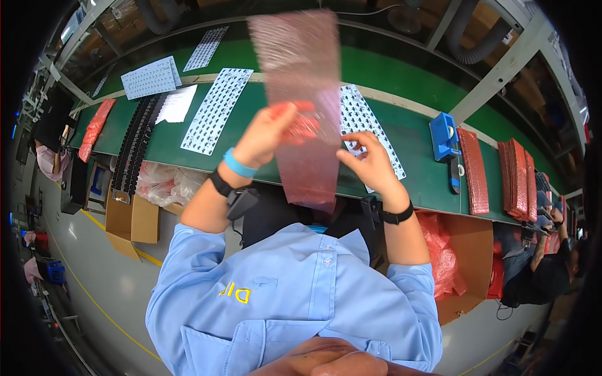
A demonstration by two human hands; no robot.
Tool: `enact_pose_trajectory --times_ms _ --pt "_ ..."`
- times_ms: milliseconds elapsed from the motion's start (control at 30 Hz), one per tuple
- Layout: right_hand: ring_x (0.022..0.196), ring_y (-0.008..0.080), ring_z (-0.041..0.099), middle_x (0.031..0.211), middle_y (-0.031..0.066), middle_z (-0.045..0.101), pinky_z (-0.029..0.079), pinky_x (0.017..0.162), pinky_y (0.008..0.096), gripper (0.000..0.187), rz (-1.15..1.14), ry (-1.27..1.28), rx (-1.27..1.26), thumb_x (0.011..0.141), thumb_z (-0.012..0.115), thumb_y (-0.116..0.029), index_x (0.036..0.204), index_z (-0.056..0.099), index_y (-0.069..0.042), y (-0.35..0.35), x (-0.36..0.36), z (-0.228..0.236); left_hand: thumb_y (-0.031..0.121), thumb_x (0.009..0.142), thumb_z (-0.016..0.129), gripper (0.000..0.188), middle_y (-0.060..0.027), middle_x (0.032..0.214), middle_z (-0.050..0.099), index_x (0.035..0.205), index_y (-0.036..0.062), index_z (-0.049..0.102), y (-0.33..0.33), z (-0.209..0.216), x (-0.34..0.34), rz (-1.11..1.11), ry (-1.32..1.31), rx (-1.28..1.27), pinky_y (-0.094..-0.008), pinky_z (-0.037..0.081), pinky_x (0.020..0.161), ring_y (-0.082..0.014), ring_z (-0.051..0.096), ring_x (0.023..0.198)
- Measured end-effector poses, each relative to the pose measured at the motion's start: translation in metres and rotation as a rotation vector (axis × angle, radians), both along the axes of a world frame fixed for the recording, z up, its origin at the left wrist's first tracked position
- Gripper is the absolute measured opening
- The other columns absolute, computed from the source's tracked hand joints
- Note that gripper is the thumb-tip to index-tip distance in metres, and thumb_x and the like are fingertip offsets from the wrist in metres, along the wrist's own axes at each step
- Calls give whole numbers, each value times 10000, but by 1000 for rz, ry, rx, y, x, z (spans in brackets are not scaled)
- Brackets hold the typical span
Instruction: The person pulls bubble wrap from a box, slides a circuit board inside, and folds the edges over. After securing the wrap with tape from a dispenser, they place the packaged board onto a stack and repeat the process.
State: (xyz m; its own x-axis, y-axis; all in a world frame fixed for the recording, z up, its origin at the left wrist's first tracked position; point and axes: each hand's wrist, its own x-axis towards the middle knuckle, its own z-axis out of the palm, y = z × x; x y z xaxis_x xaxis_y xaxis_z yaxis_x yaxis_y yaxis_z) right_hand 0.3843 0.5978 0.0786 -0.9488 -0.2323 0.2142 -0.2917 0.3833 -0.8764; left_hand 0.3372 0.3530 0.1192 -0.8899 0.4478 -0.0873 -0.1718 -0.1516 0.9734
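A long, translucent pink bubble-wrap bag point(307, 69) hangs upright in front of me, its upper part smeared by motion. My left hand point(273, 128) grips its left side; the fingers show reddish through the film, with the thumb on the near side. At the bag's right edge, my right hand point(371, 160) has thumb and forefinger apart and curved; whether they touch the film I cannot tell. Behind the right hand lies a white perforated sheet with dark marks point(382, 141). A similar white sheet point(216, 113) rests left of the bag on the green bench point(169, 141).
Black slotted strips point(138, 138), white paper point(177, 103) and a pink bag point(97, 128) lie left. Rightward are a blue tape dispenser point(444, 138), a pink bag point(473, 172) and stacked pink bags point(515, 178). Below stand cardboard boxes point(467, 263). Another person point(545, 269) works at far right.
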Motion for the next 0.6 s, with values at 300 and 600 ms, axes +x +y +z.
enact_pose_trajectory --times_ms 300,600 --pt "1166 317 549 1245 154 583 472 933 398 483 276 224 21 707 813 -122 1140 622 -26 -37 68 -58 217 1029 379 359 -105 1153 615 1320 42 498 -108 103 31 405 359 677 -255 552 730 -198 652 942" --pt "1106 305 562 1089 111 639 482 914 410 286 184 391 118 719 759 -89 987 673 -39 -53 62 -66 296 961 516 259 -3 684 619 1063 87 630 -123 169 73 -419 239 562 -343 513 817 -148 630 787"
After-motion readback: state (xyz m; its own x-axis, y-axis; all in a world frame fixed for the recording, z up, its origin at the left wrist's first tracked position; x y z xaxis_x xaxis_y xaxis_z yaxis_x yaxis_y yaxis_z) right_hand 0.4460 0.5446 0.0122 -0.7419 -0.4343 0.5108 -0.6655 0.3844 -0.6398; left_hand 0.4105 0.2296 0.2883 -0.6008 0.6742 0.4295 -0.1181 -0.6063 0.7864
